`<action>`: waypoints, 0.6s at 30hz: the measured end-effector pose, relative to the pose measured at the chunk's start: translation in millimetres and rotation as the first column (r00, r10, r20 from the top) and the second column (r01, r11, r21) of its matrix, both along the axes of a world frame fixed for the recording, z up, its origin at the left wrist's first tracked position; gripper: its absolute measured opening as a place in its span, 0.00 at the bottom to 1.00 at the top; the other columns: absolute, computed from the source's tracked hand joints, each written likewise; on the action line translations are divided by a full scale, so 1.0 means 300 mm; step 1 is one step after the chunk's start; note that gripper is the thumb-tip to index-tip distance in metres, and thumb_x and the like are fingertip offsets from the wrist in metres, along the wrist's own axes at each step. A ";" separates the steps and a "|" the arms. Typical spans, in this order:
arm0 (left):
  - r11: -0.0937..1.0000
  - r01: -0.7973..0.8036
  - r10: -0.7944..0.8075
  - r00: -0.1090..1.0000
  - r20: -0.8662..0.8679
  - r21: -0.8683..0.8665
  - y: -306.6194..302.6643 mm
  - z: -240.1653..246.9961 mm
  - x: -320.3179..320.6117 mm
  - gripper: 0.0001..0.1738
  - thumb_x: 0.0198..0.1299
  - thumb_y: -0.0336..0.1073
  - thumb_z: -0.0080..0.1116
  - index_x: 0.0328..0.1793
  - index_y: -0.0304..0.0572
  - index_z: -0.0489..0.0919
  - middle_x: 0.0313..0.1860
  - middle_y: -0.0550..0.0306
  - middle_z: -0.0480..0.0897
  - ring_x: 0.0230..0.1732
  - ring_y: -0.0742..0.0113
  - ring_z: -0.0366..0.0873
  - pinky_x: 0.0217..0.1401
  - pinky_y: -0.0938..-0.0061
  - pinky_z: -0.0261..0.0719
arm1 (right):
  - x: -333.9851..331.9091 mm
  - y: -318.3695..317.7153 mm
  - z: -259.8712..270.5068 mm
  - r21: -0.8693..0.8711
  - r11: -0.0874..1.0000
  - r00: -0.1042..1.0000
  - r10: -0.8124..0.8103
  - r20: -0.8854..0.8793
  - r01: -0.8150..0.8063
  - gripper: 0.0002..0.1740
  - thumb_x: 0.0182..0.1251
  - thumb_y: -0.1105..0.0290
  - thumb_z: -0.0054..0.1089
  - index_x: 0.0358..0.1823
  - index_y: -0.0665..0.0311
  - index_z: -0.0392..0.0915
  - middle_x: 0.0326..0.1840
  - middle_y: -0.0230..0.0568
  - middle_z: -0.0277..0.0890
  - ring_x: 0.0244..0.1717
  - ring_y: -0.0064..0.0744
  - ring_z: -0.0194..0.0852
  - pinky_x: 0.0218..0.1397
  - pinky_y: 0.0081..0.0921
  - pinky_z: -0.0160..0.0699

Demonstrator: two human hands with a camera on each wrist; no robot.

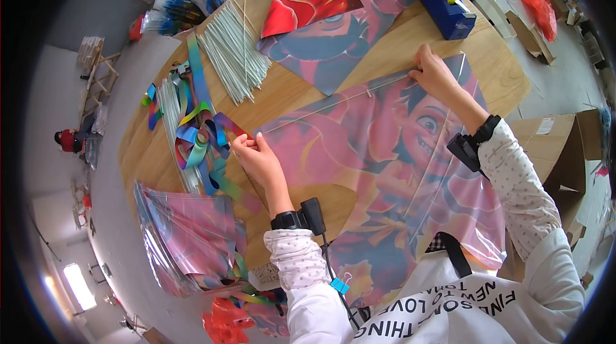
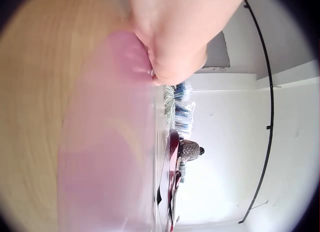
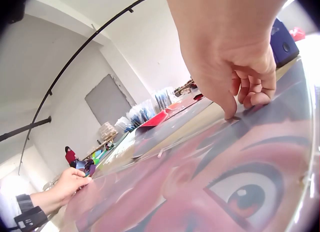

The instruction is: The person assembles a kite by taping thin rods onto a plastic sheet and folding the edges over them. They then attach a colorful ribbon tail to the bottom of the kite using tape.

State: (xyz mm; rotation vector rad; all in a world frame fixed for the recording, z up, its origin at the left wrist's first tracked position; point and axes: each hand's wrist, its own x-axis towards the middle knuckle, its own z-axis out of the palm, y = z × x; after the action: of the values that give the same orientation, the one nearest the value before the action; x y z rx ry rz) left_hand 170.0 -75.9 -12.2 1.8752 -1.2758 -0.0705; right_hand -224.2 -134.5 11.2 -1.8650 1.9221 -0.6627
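Note:
A thin printed film sheet with a cartoon face [image 1: 420, 123] lies over the table's near side, partly across the person's lap. One pale rod [image 1: 327, 107] runs along its upper edge and another rod [image 1: 434, 159] crosses the print. At the sheet's left corner, the left hand [image 1: 264, 167] pinches the edge between thumb and fingers; its fingers hide the corner in the left wrist view, where the hand [image 2: 175, 41] is above pink film [image 2: 105, 157]. The right hand [image 1: 439, 78] pinches the upper edge near the rod's right end; fingers curl there in the right wrist view [image 3: 252, 86].
Left on the wooden table [image 1: 292, 91] are white rods [image 1: 234, 52], rainbow ribbons [image 1: 192, 135] and stacked folded film [image 1: 186, 228]. More printed sheets [image 1: 321, 42] and a blue tape dispenser [image 1: 443, 7] stand at the far side. Cardboard boxes [image 1: 545, 145] are right.

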 end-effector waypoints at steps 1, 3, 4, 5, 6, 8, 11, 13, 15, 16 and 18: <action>1.000 0.003 -0.003 1.000 -0.014 0.025 0.001 0.005 0.002 0.14 0.66 0.28 0.61 0.52 0.36 0.69 0.35 0.53 0.74 0.36 0.60 0.75 0.41 0.64 0.76 | -0.005 0.002 0.004 0.036 0.999 0.999 -0.001 0.037 0.000 0.19 0.58 0.76 0.65 0.43 0.72 0.61 0.38 0.64 0.76 0.48 0.65 0.76 0.48 0.50 0.73; 0.999 -0.002 0.005 0.996 -0.088 0.038 -0.001 0.015 -0.003 0.14 0.65 0.24 0.59 0.53 0.34 0.69 0.36 0.53 0.72 0.37 0.58 0.74 0.45 0.62 0.75 | -0.016 0.003 0.018 0.103 0.995 0.994 -0.006 0.111 -0.005 0.19 0.58 0.76 0.66 0.43 0.70 0.63 0.38 0.60 0.76 0.47 0.63 0.75 0.47 0.47 0.73; 0.999 -0.005 0.010 0.992 -0.125 0.043 -0.005 0.020 -0.005 0.14 0.64 0.22 0.59 0.53 0.34 0.69 0.36 0.53 0.71 0.38 0.57 0.73 0.46 0.61 0.75 | -0.026 0.000 0.011 0.081 0.997 0.993 0.004 0.115 -0.014 0.19 0.58 0.76 0.66 0.43 0.70 0.63 0.38 0.60 0.75 0.46 0.62 0.75 0.47 0.46 0.72; 1.000 0.007 -0.006 0.999 -0.033 0.013 -0.007 0.025 -0.007 0.14 0.65 0.23 0.57 0.55 0.34 0.70 0.38 0.52 0.72 0.41 0.55 0.73 0.49 0.59 0.74 | -0.037 0.001 -0.004 0.058 0.998 0.992 0.017 0.122 -0.024 0.18 0.58 0.76 0.66 0.42 0.69 0.64 0.37 0.59 0.75 0.44 0.62 0.74 0.46 0.45 0.72; 1.000 0.016 -0.015 0.998 0.064 -0.013 -0.003 0.036 -0.013 0.15 0.65 0.23 0.56 0.57 0.34 0.70 0.40 0.51 0.73 0.44 0.54 0.74 0.51 0.58 0.74 | -0.037 0.000 -0.010 0.037 0.999 0.991 0.034 0.133 -0.040 0.17 0.58 0.77 0.65 0.42 0.69 0.64 0.36 0.58 0.75 0.43 0.61 0.74 0.46 0.44 0.72; 0.989 0.149 -0.144 0.963 0.227 -0.002 0.007 0.057 -0.027 0.18 0.67 0.26 0.54 0.62 0.34 0.69 0.47 0.48 0.75 0.52 0.50 0.74 0.58 0.55 0.72 | -0.049 0.006 -0.015 -0.006 0.999 0.987 0.041 0.155 -0.040 0.17 0.59 0.78 0.64 0.42 0.68 0.63 0.37 0.58 0.74 0.43 0.61 0.73 0.46 0.43 0.72; 0.905 0.396 -0.425 0.819 0.387 0.155 0.036 0.078 -0.069 0.26 0.71 0.36 0.51 0.72 0.34 0.65 0.63 0.43 0.74 0.68 0.46 0.69 0.70 0.53 0.65 | -0.025 0.071 0.056 -0.063 0.988 0.982 0.147 0.121 -0.140 0.14 0.61 0.79 0.60 0.44 0.67 0.64 0.43 0.55 0.73 0.48 0.59 0.72 0.49 0.42 0.71; 0.863 0.429 -0.506 0.719 0.476 0.268 0.048 0.058 -0.076 0.33 0.74 0.47 0.48 0.78 0.34 0.60 0.74 0.41 0.68 0.77 0.45 0.61 0.78 0.52 0.57 | 0.019 0.146 0.141 -0.027 0.967 0.962 0.255 0.092 -0.254 0.14 0.63 0.78 0.59 0.46 0.66 0.65 0.48 0.54 0.73 0.51 0.58 0.72 0.52 0.41 0.72; 0.844 0.410 -0.532 0.722 0.442 0.345 0.070 0.018 -0.078 0.39 0.74 0.54 0.45 0.81 0.35 0.56 0.79 0.41 0.60 0.81 0.45 0.53 0.81 0.51 0.50 | 0.056 0.226 0.161 -0.025 0.944 0.941 0.331 0.069 -0.330 0.16 0.63 0.77 0.60 0.50 0.65 0.66 0.51 0.53 0.72 0.54 0.57 0.72 0.56 0.41 0.72; 0.831 0.402 -0.545 0.724 0.422 0.383 0.081 0.010 -0.078 0.41 0.74 0.58 0.43 0.82 0.35 0.54 0.82 0.41 0.56 0.83 0.46 0.49 0.83 0.50 0.47 | 0.070 0.258 0.172 -0.022 0.931 0.929 0.366 0.056 -0.365 0.17 0.63 0.77 0.60 0.51 0.65 0.67 0.52 0.53 0.72 0.56 0.57 0.72 0.58 0.41 0.72; 0.827 0.373 -0.545 0.718 0.433 0.422 0.081 0.007 -0.075 0.43 0.74 0.61 0.41 0.83 0.37 0.53 0.83 0.40 0.53 0.84 0.44 0.47 0.82 0.48 0.46 | 0.099 0.291 0.219 0.011 0.903 0.901 0.427 0.076 -0.429 0.20 0.62 0.76 0.61 0.54 0.64 0.67 0.54 0.52 0.71 0.58 0.57 0.71 0.60 0.42 0.72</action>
State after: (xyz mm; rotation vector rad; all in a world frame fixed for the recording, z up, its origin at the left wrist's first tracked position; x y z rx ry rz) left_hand 147.5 -51.4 -10.2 1.8379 -2.2409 -0.0029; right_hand -194.4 -47.1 77.0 -2.1175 1.3937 -0.5463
